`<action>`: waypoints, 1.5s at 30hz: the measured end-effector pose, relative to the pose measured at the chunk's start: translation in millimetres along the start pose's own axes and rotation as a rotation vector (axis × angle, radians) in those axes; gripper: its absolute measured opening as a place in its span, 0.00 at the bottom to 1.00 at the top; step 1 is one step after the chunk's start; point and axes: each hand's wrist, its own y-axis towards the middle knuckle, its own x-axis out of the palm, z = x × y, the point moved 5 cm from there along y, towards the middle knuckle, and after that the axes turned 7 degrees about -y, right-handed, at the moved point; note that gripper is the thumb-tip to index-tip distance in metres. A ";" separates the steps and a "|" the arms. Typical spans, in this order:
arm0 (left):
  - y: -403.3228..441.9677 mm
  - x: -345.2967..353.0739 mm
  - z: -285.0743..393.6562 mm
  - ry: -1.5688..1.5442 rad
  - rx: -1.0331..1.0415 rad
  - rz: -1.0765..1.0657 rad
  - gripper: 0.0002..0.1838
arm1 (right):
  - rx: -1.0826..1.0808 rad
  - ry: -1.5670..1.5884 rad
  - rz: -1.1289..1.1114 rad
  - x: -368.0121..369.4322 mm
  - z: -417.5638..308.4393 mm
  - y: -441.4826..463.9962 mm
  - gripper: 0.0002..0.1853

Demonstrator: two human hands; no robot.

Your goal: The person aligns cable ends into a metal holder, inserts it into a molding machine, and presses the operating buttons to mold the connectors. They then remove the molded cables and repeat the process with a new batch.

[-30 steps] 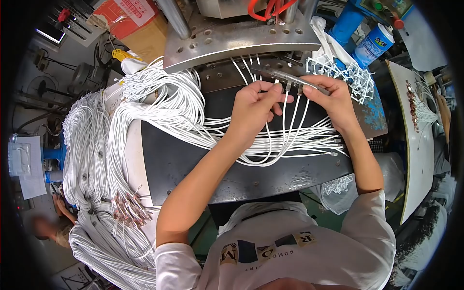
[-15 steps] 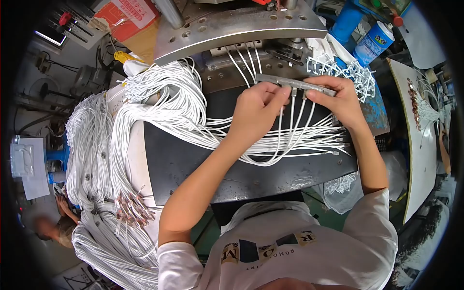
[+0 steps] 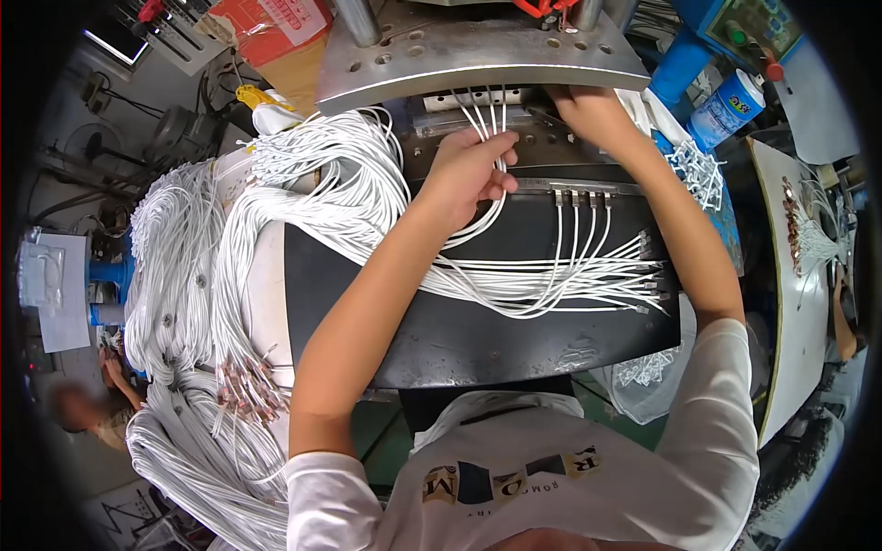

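Note:
My left hand (image 3: 471,174) is closed around several white cables (image 3: 489,115) that run up under the thick steel plate (image 3: 496,81) of a press. My right hand (image 3: 588,112) reaches in beneath the right side of that plate, where its fingertips are hidden. Between the hands and the mat's far edge lies a slim metal bar (image 3: 533,185), with several metal cable ends seated along its right half. Cables from the bar curve down over a bundle of white cables (image 3: 514,285) with metal tips, spread on the black mat (image 3: 441,344).
Large heaps of white cable (image 3: 175,266) hang at the left, some with copper-coloured ends (image 3: 250,390). A blue spray can (image 3: 726,110) stands at the right beside small white moulded pieces (image 3: 698,174). A co-worker (image 3: 101,404) sits at far left; another person's arm (image 3: 842,317) shows at right.
Both hands have let go of the metal bar, now lying on the mat's far edge. My left hand has closed on the cables at the press; my right hand has moved up under the plate.

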 end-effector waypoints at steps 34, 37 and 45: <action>-117.6 -21.1 25.0 1.414 1.045 0.166 0.13 | -0.102 -0.046 -0.112 -60.9 -77.4 -34.7 0.09; -103.6 -38.3 34.6 1.547 0.936 0.278 0.11 | -0.016 0.099 -0.232 -88.3 -72.2 -54.5 0.10; -112.2 72.7 -4.7 1.025 0.713 -0.306 0.15 | 0.065 0.097 -0.372 -120.5 -51.1 -102.5 0.10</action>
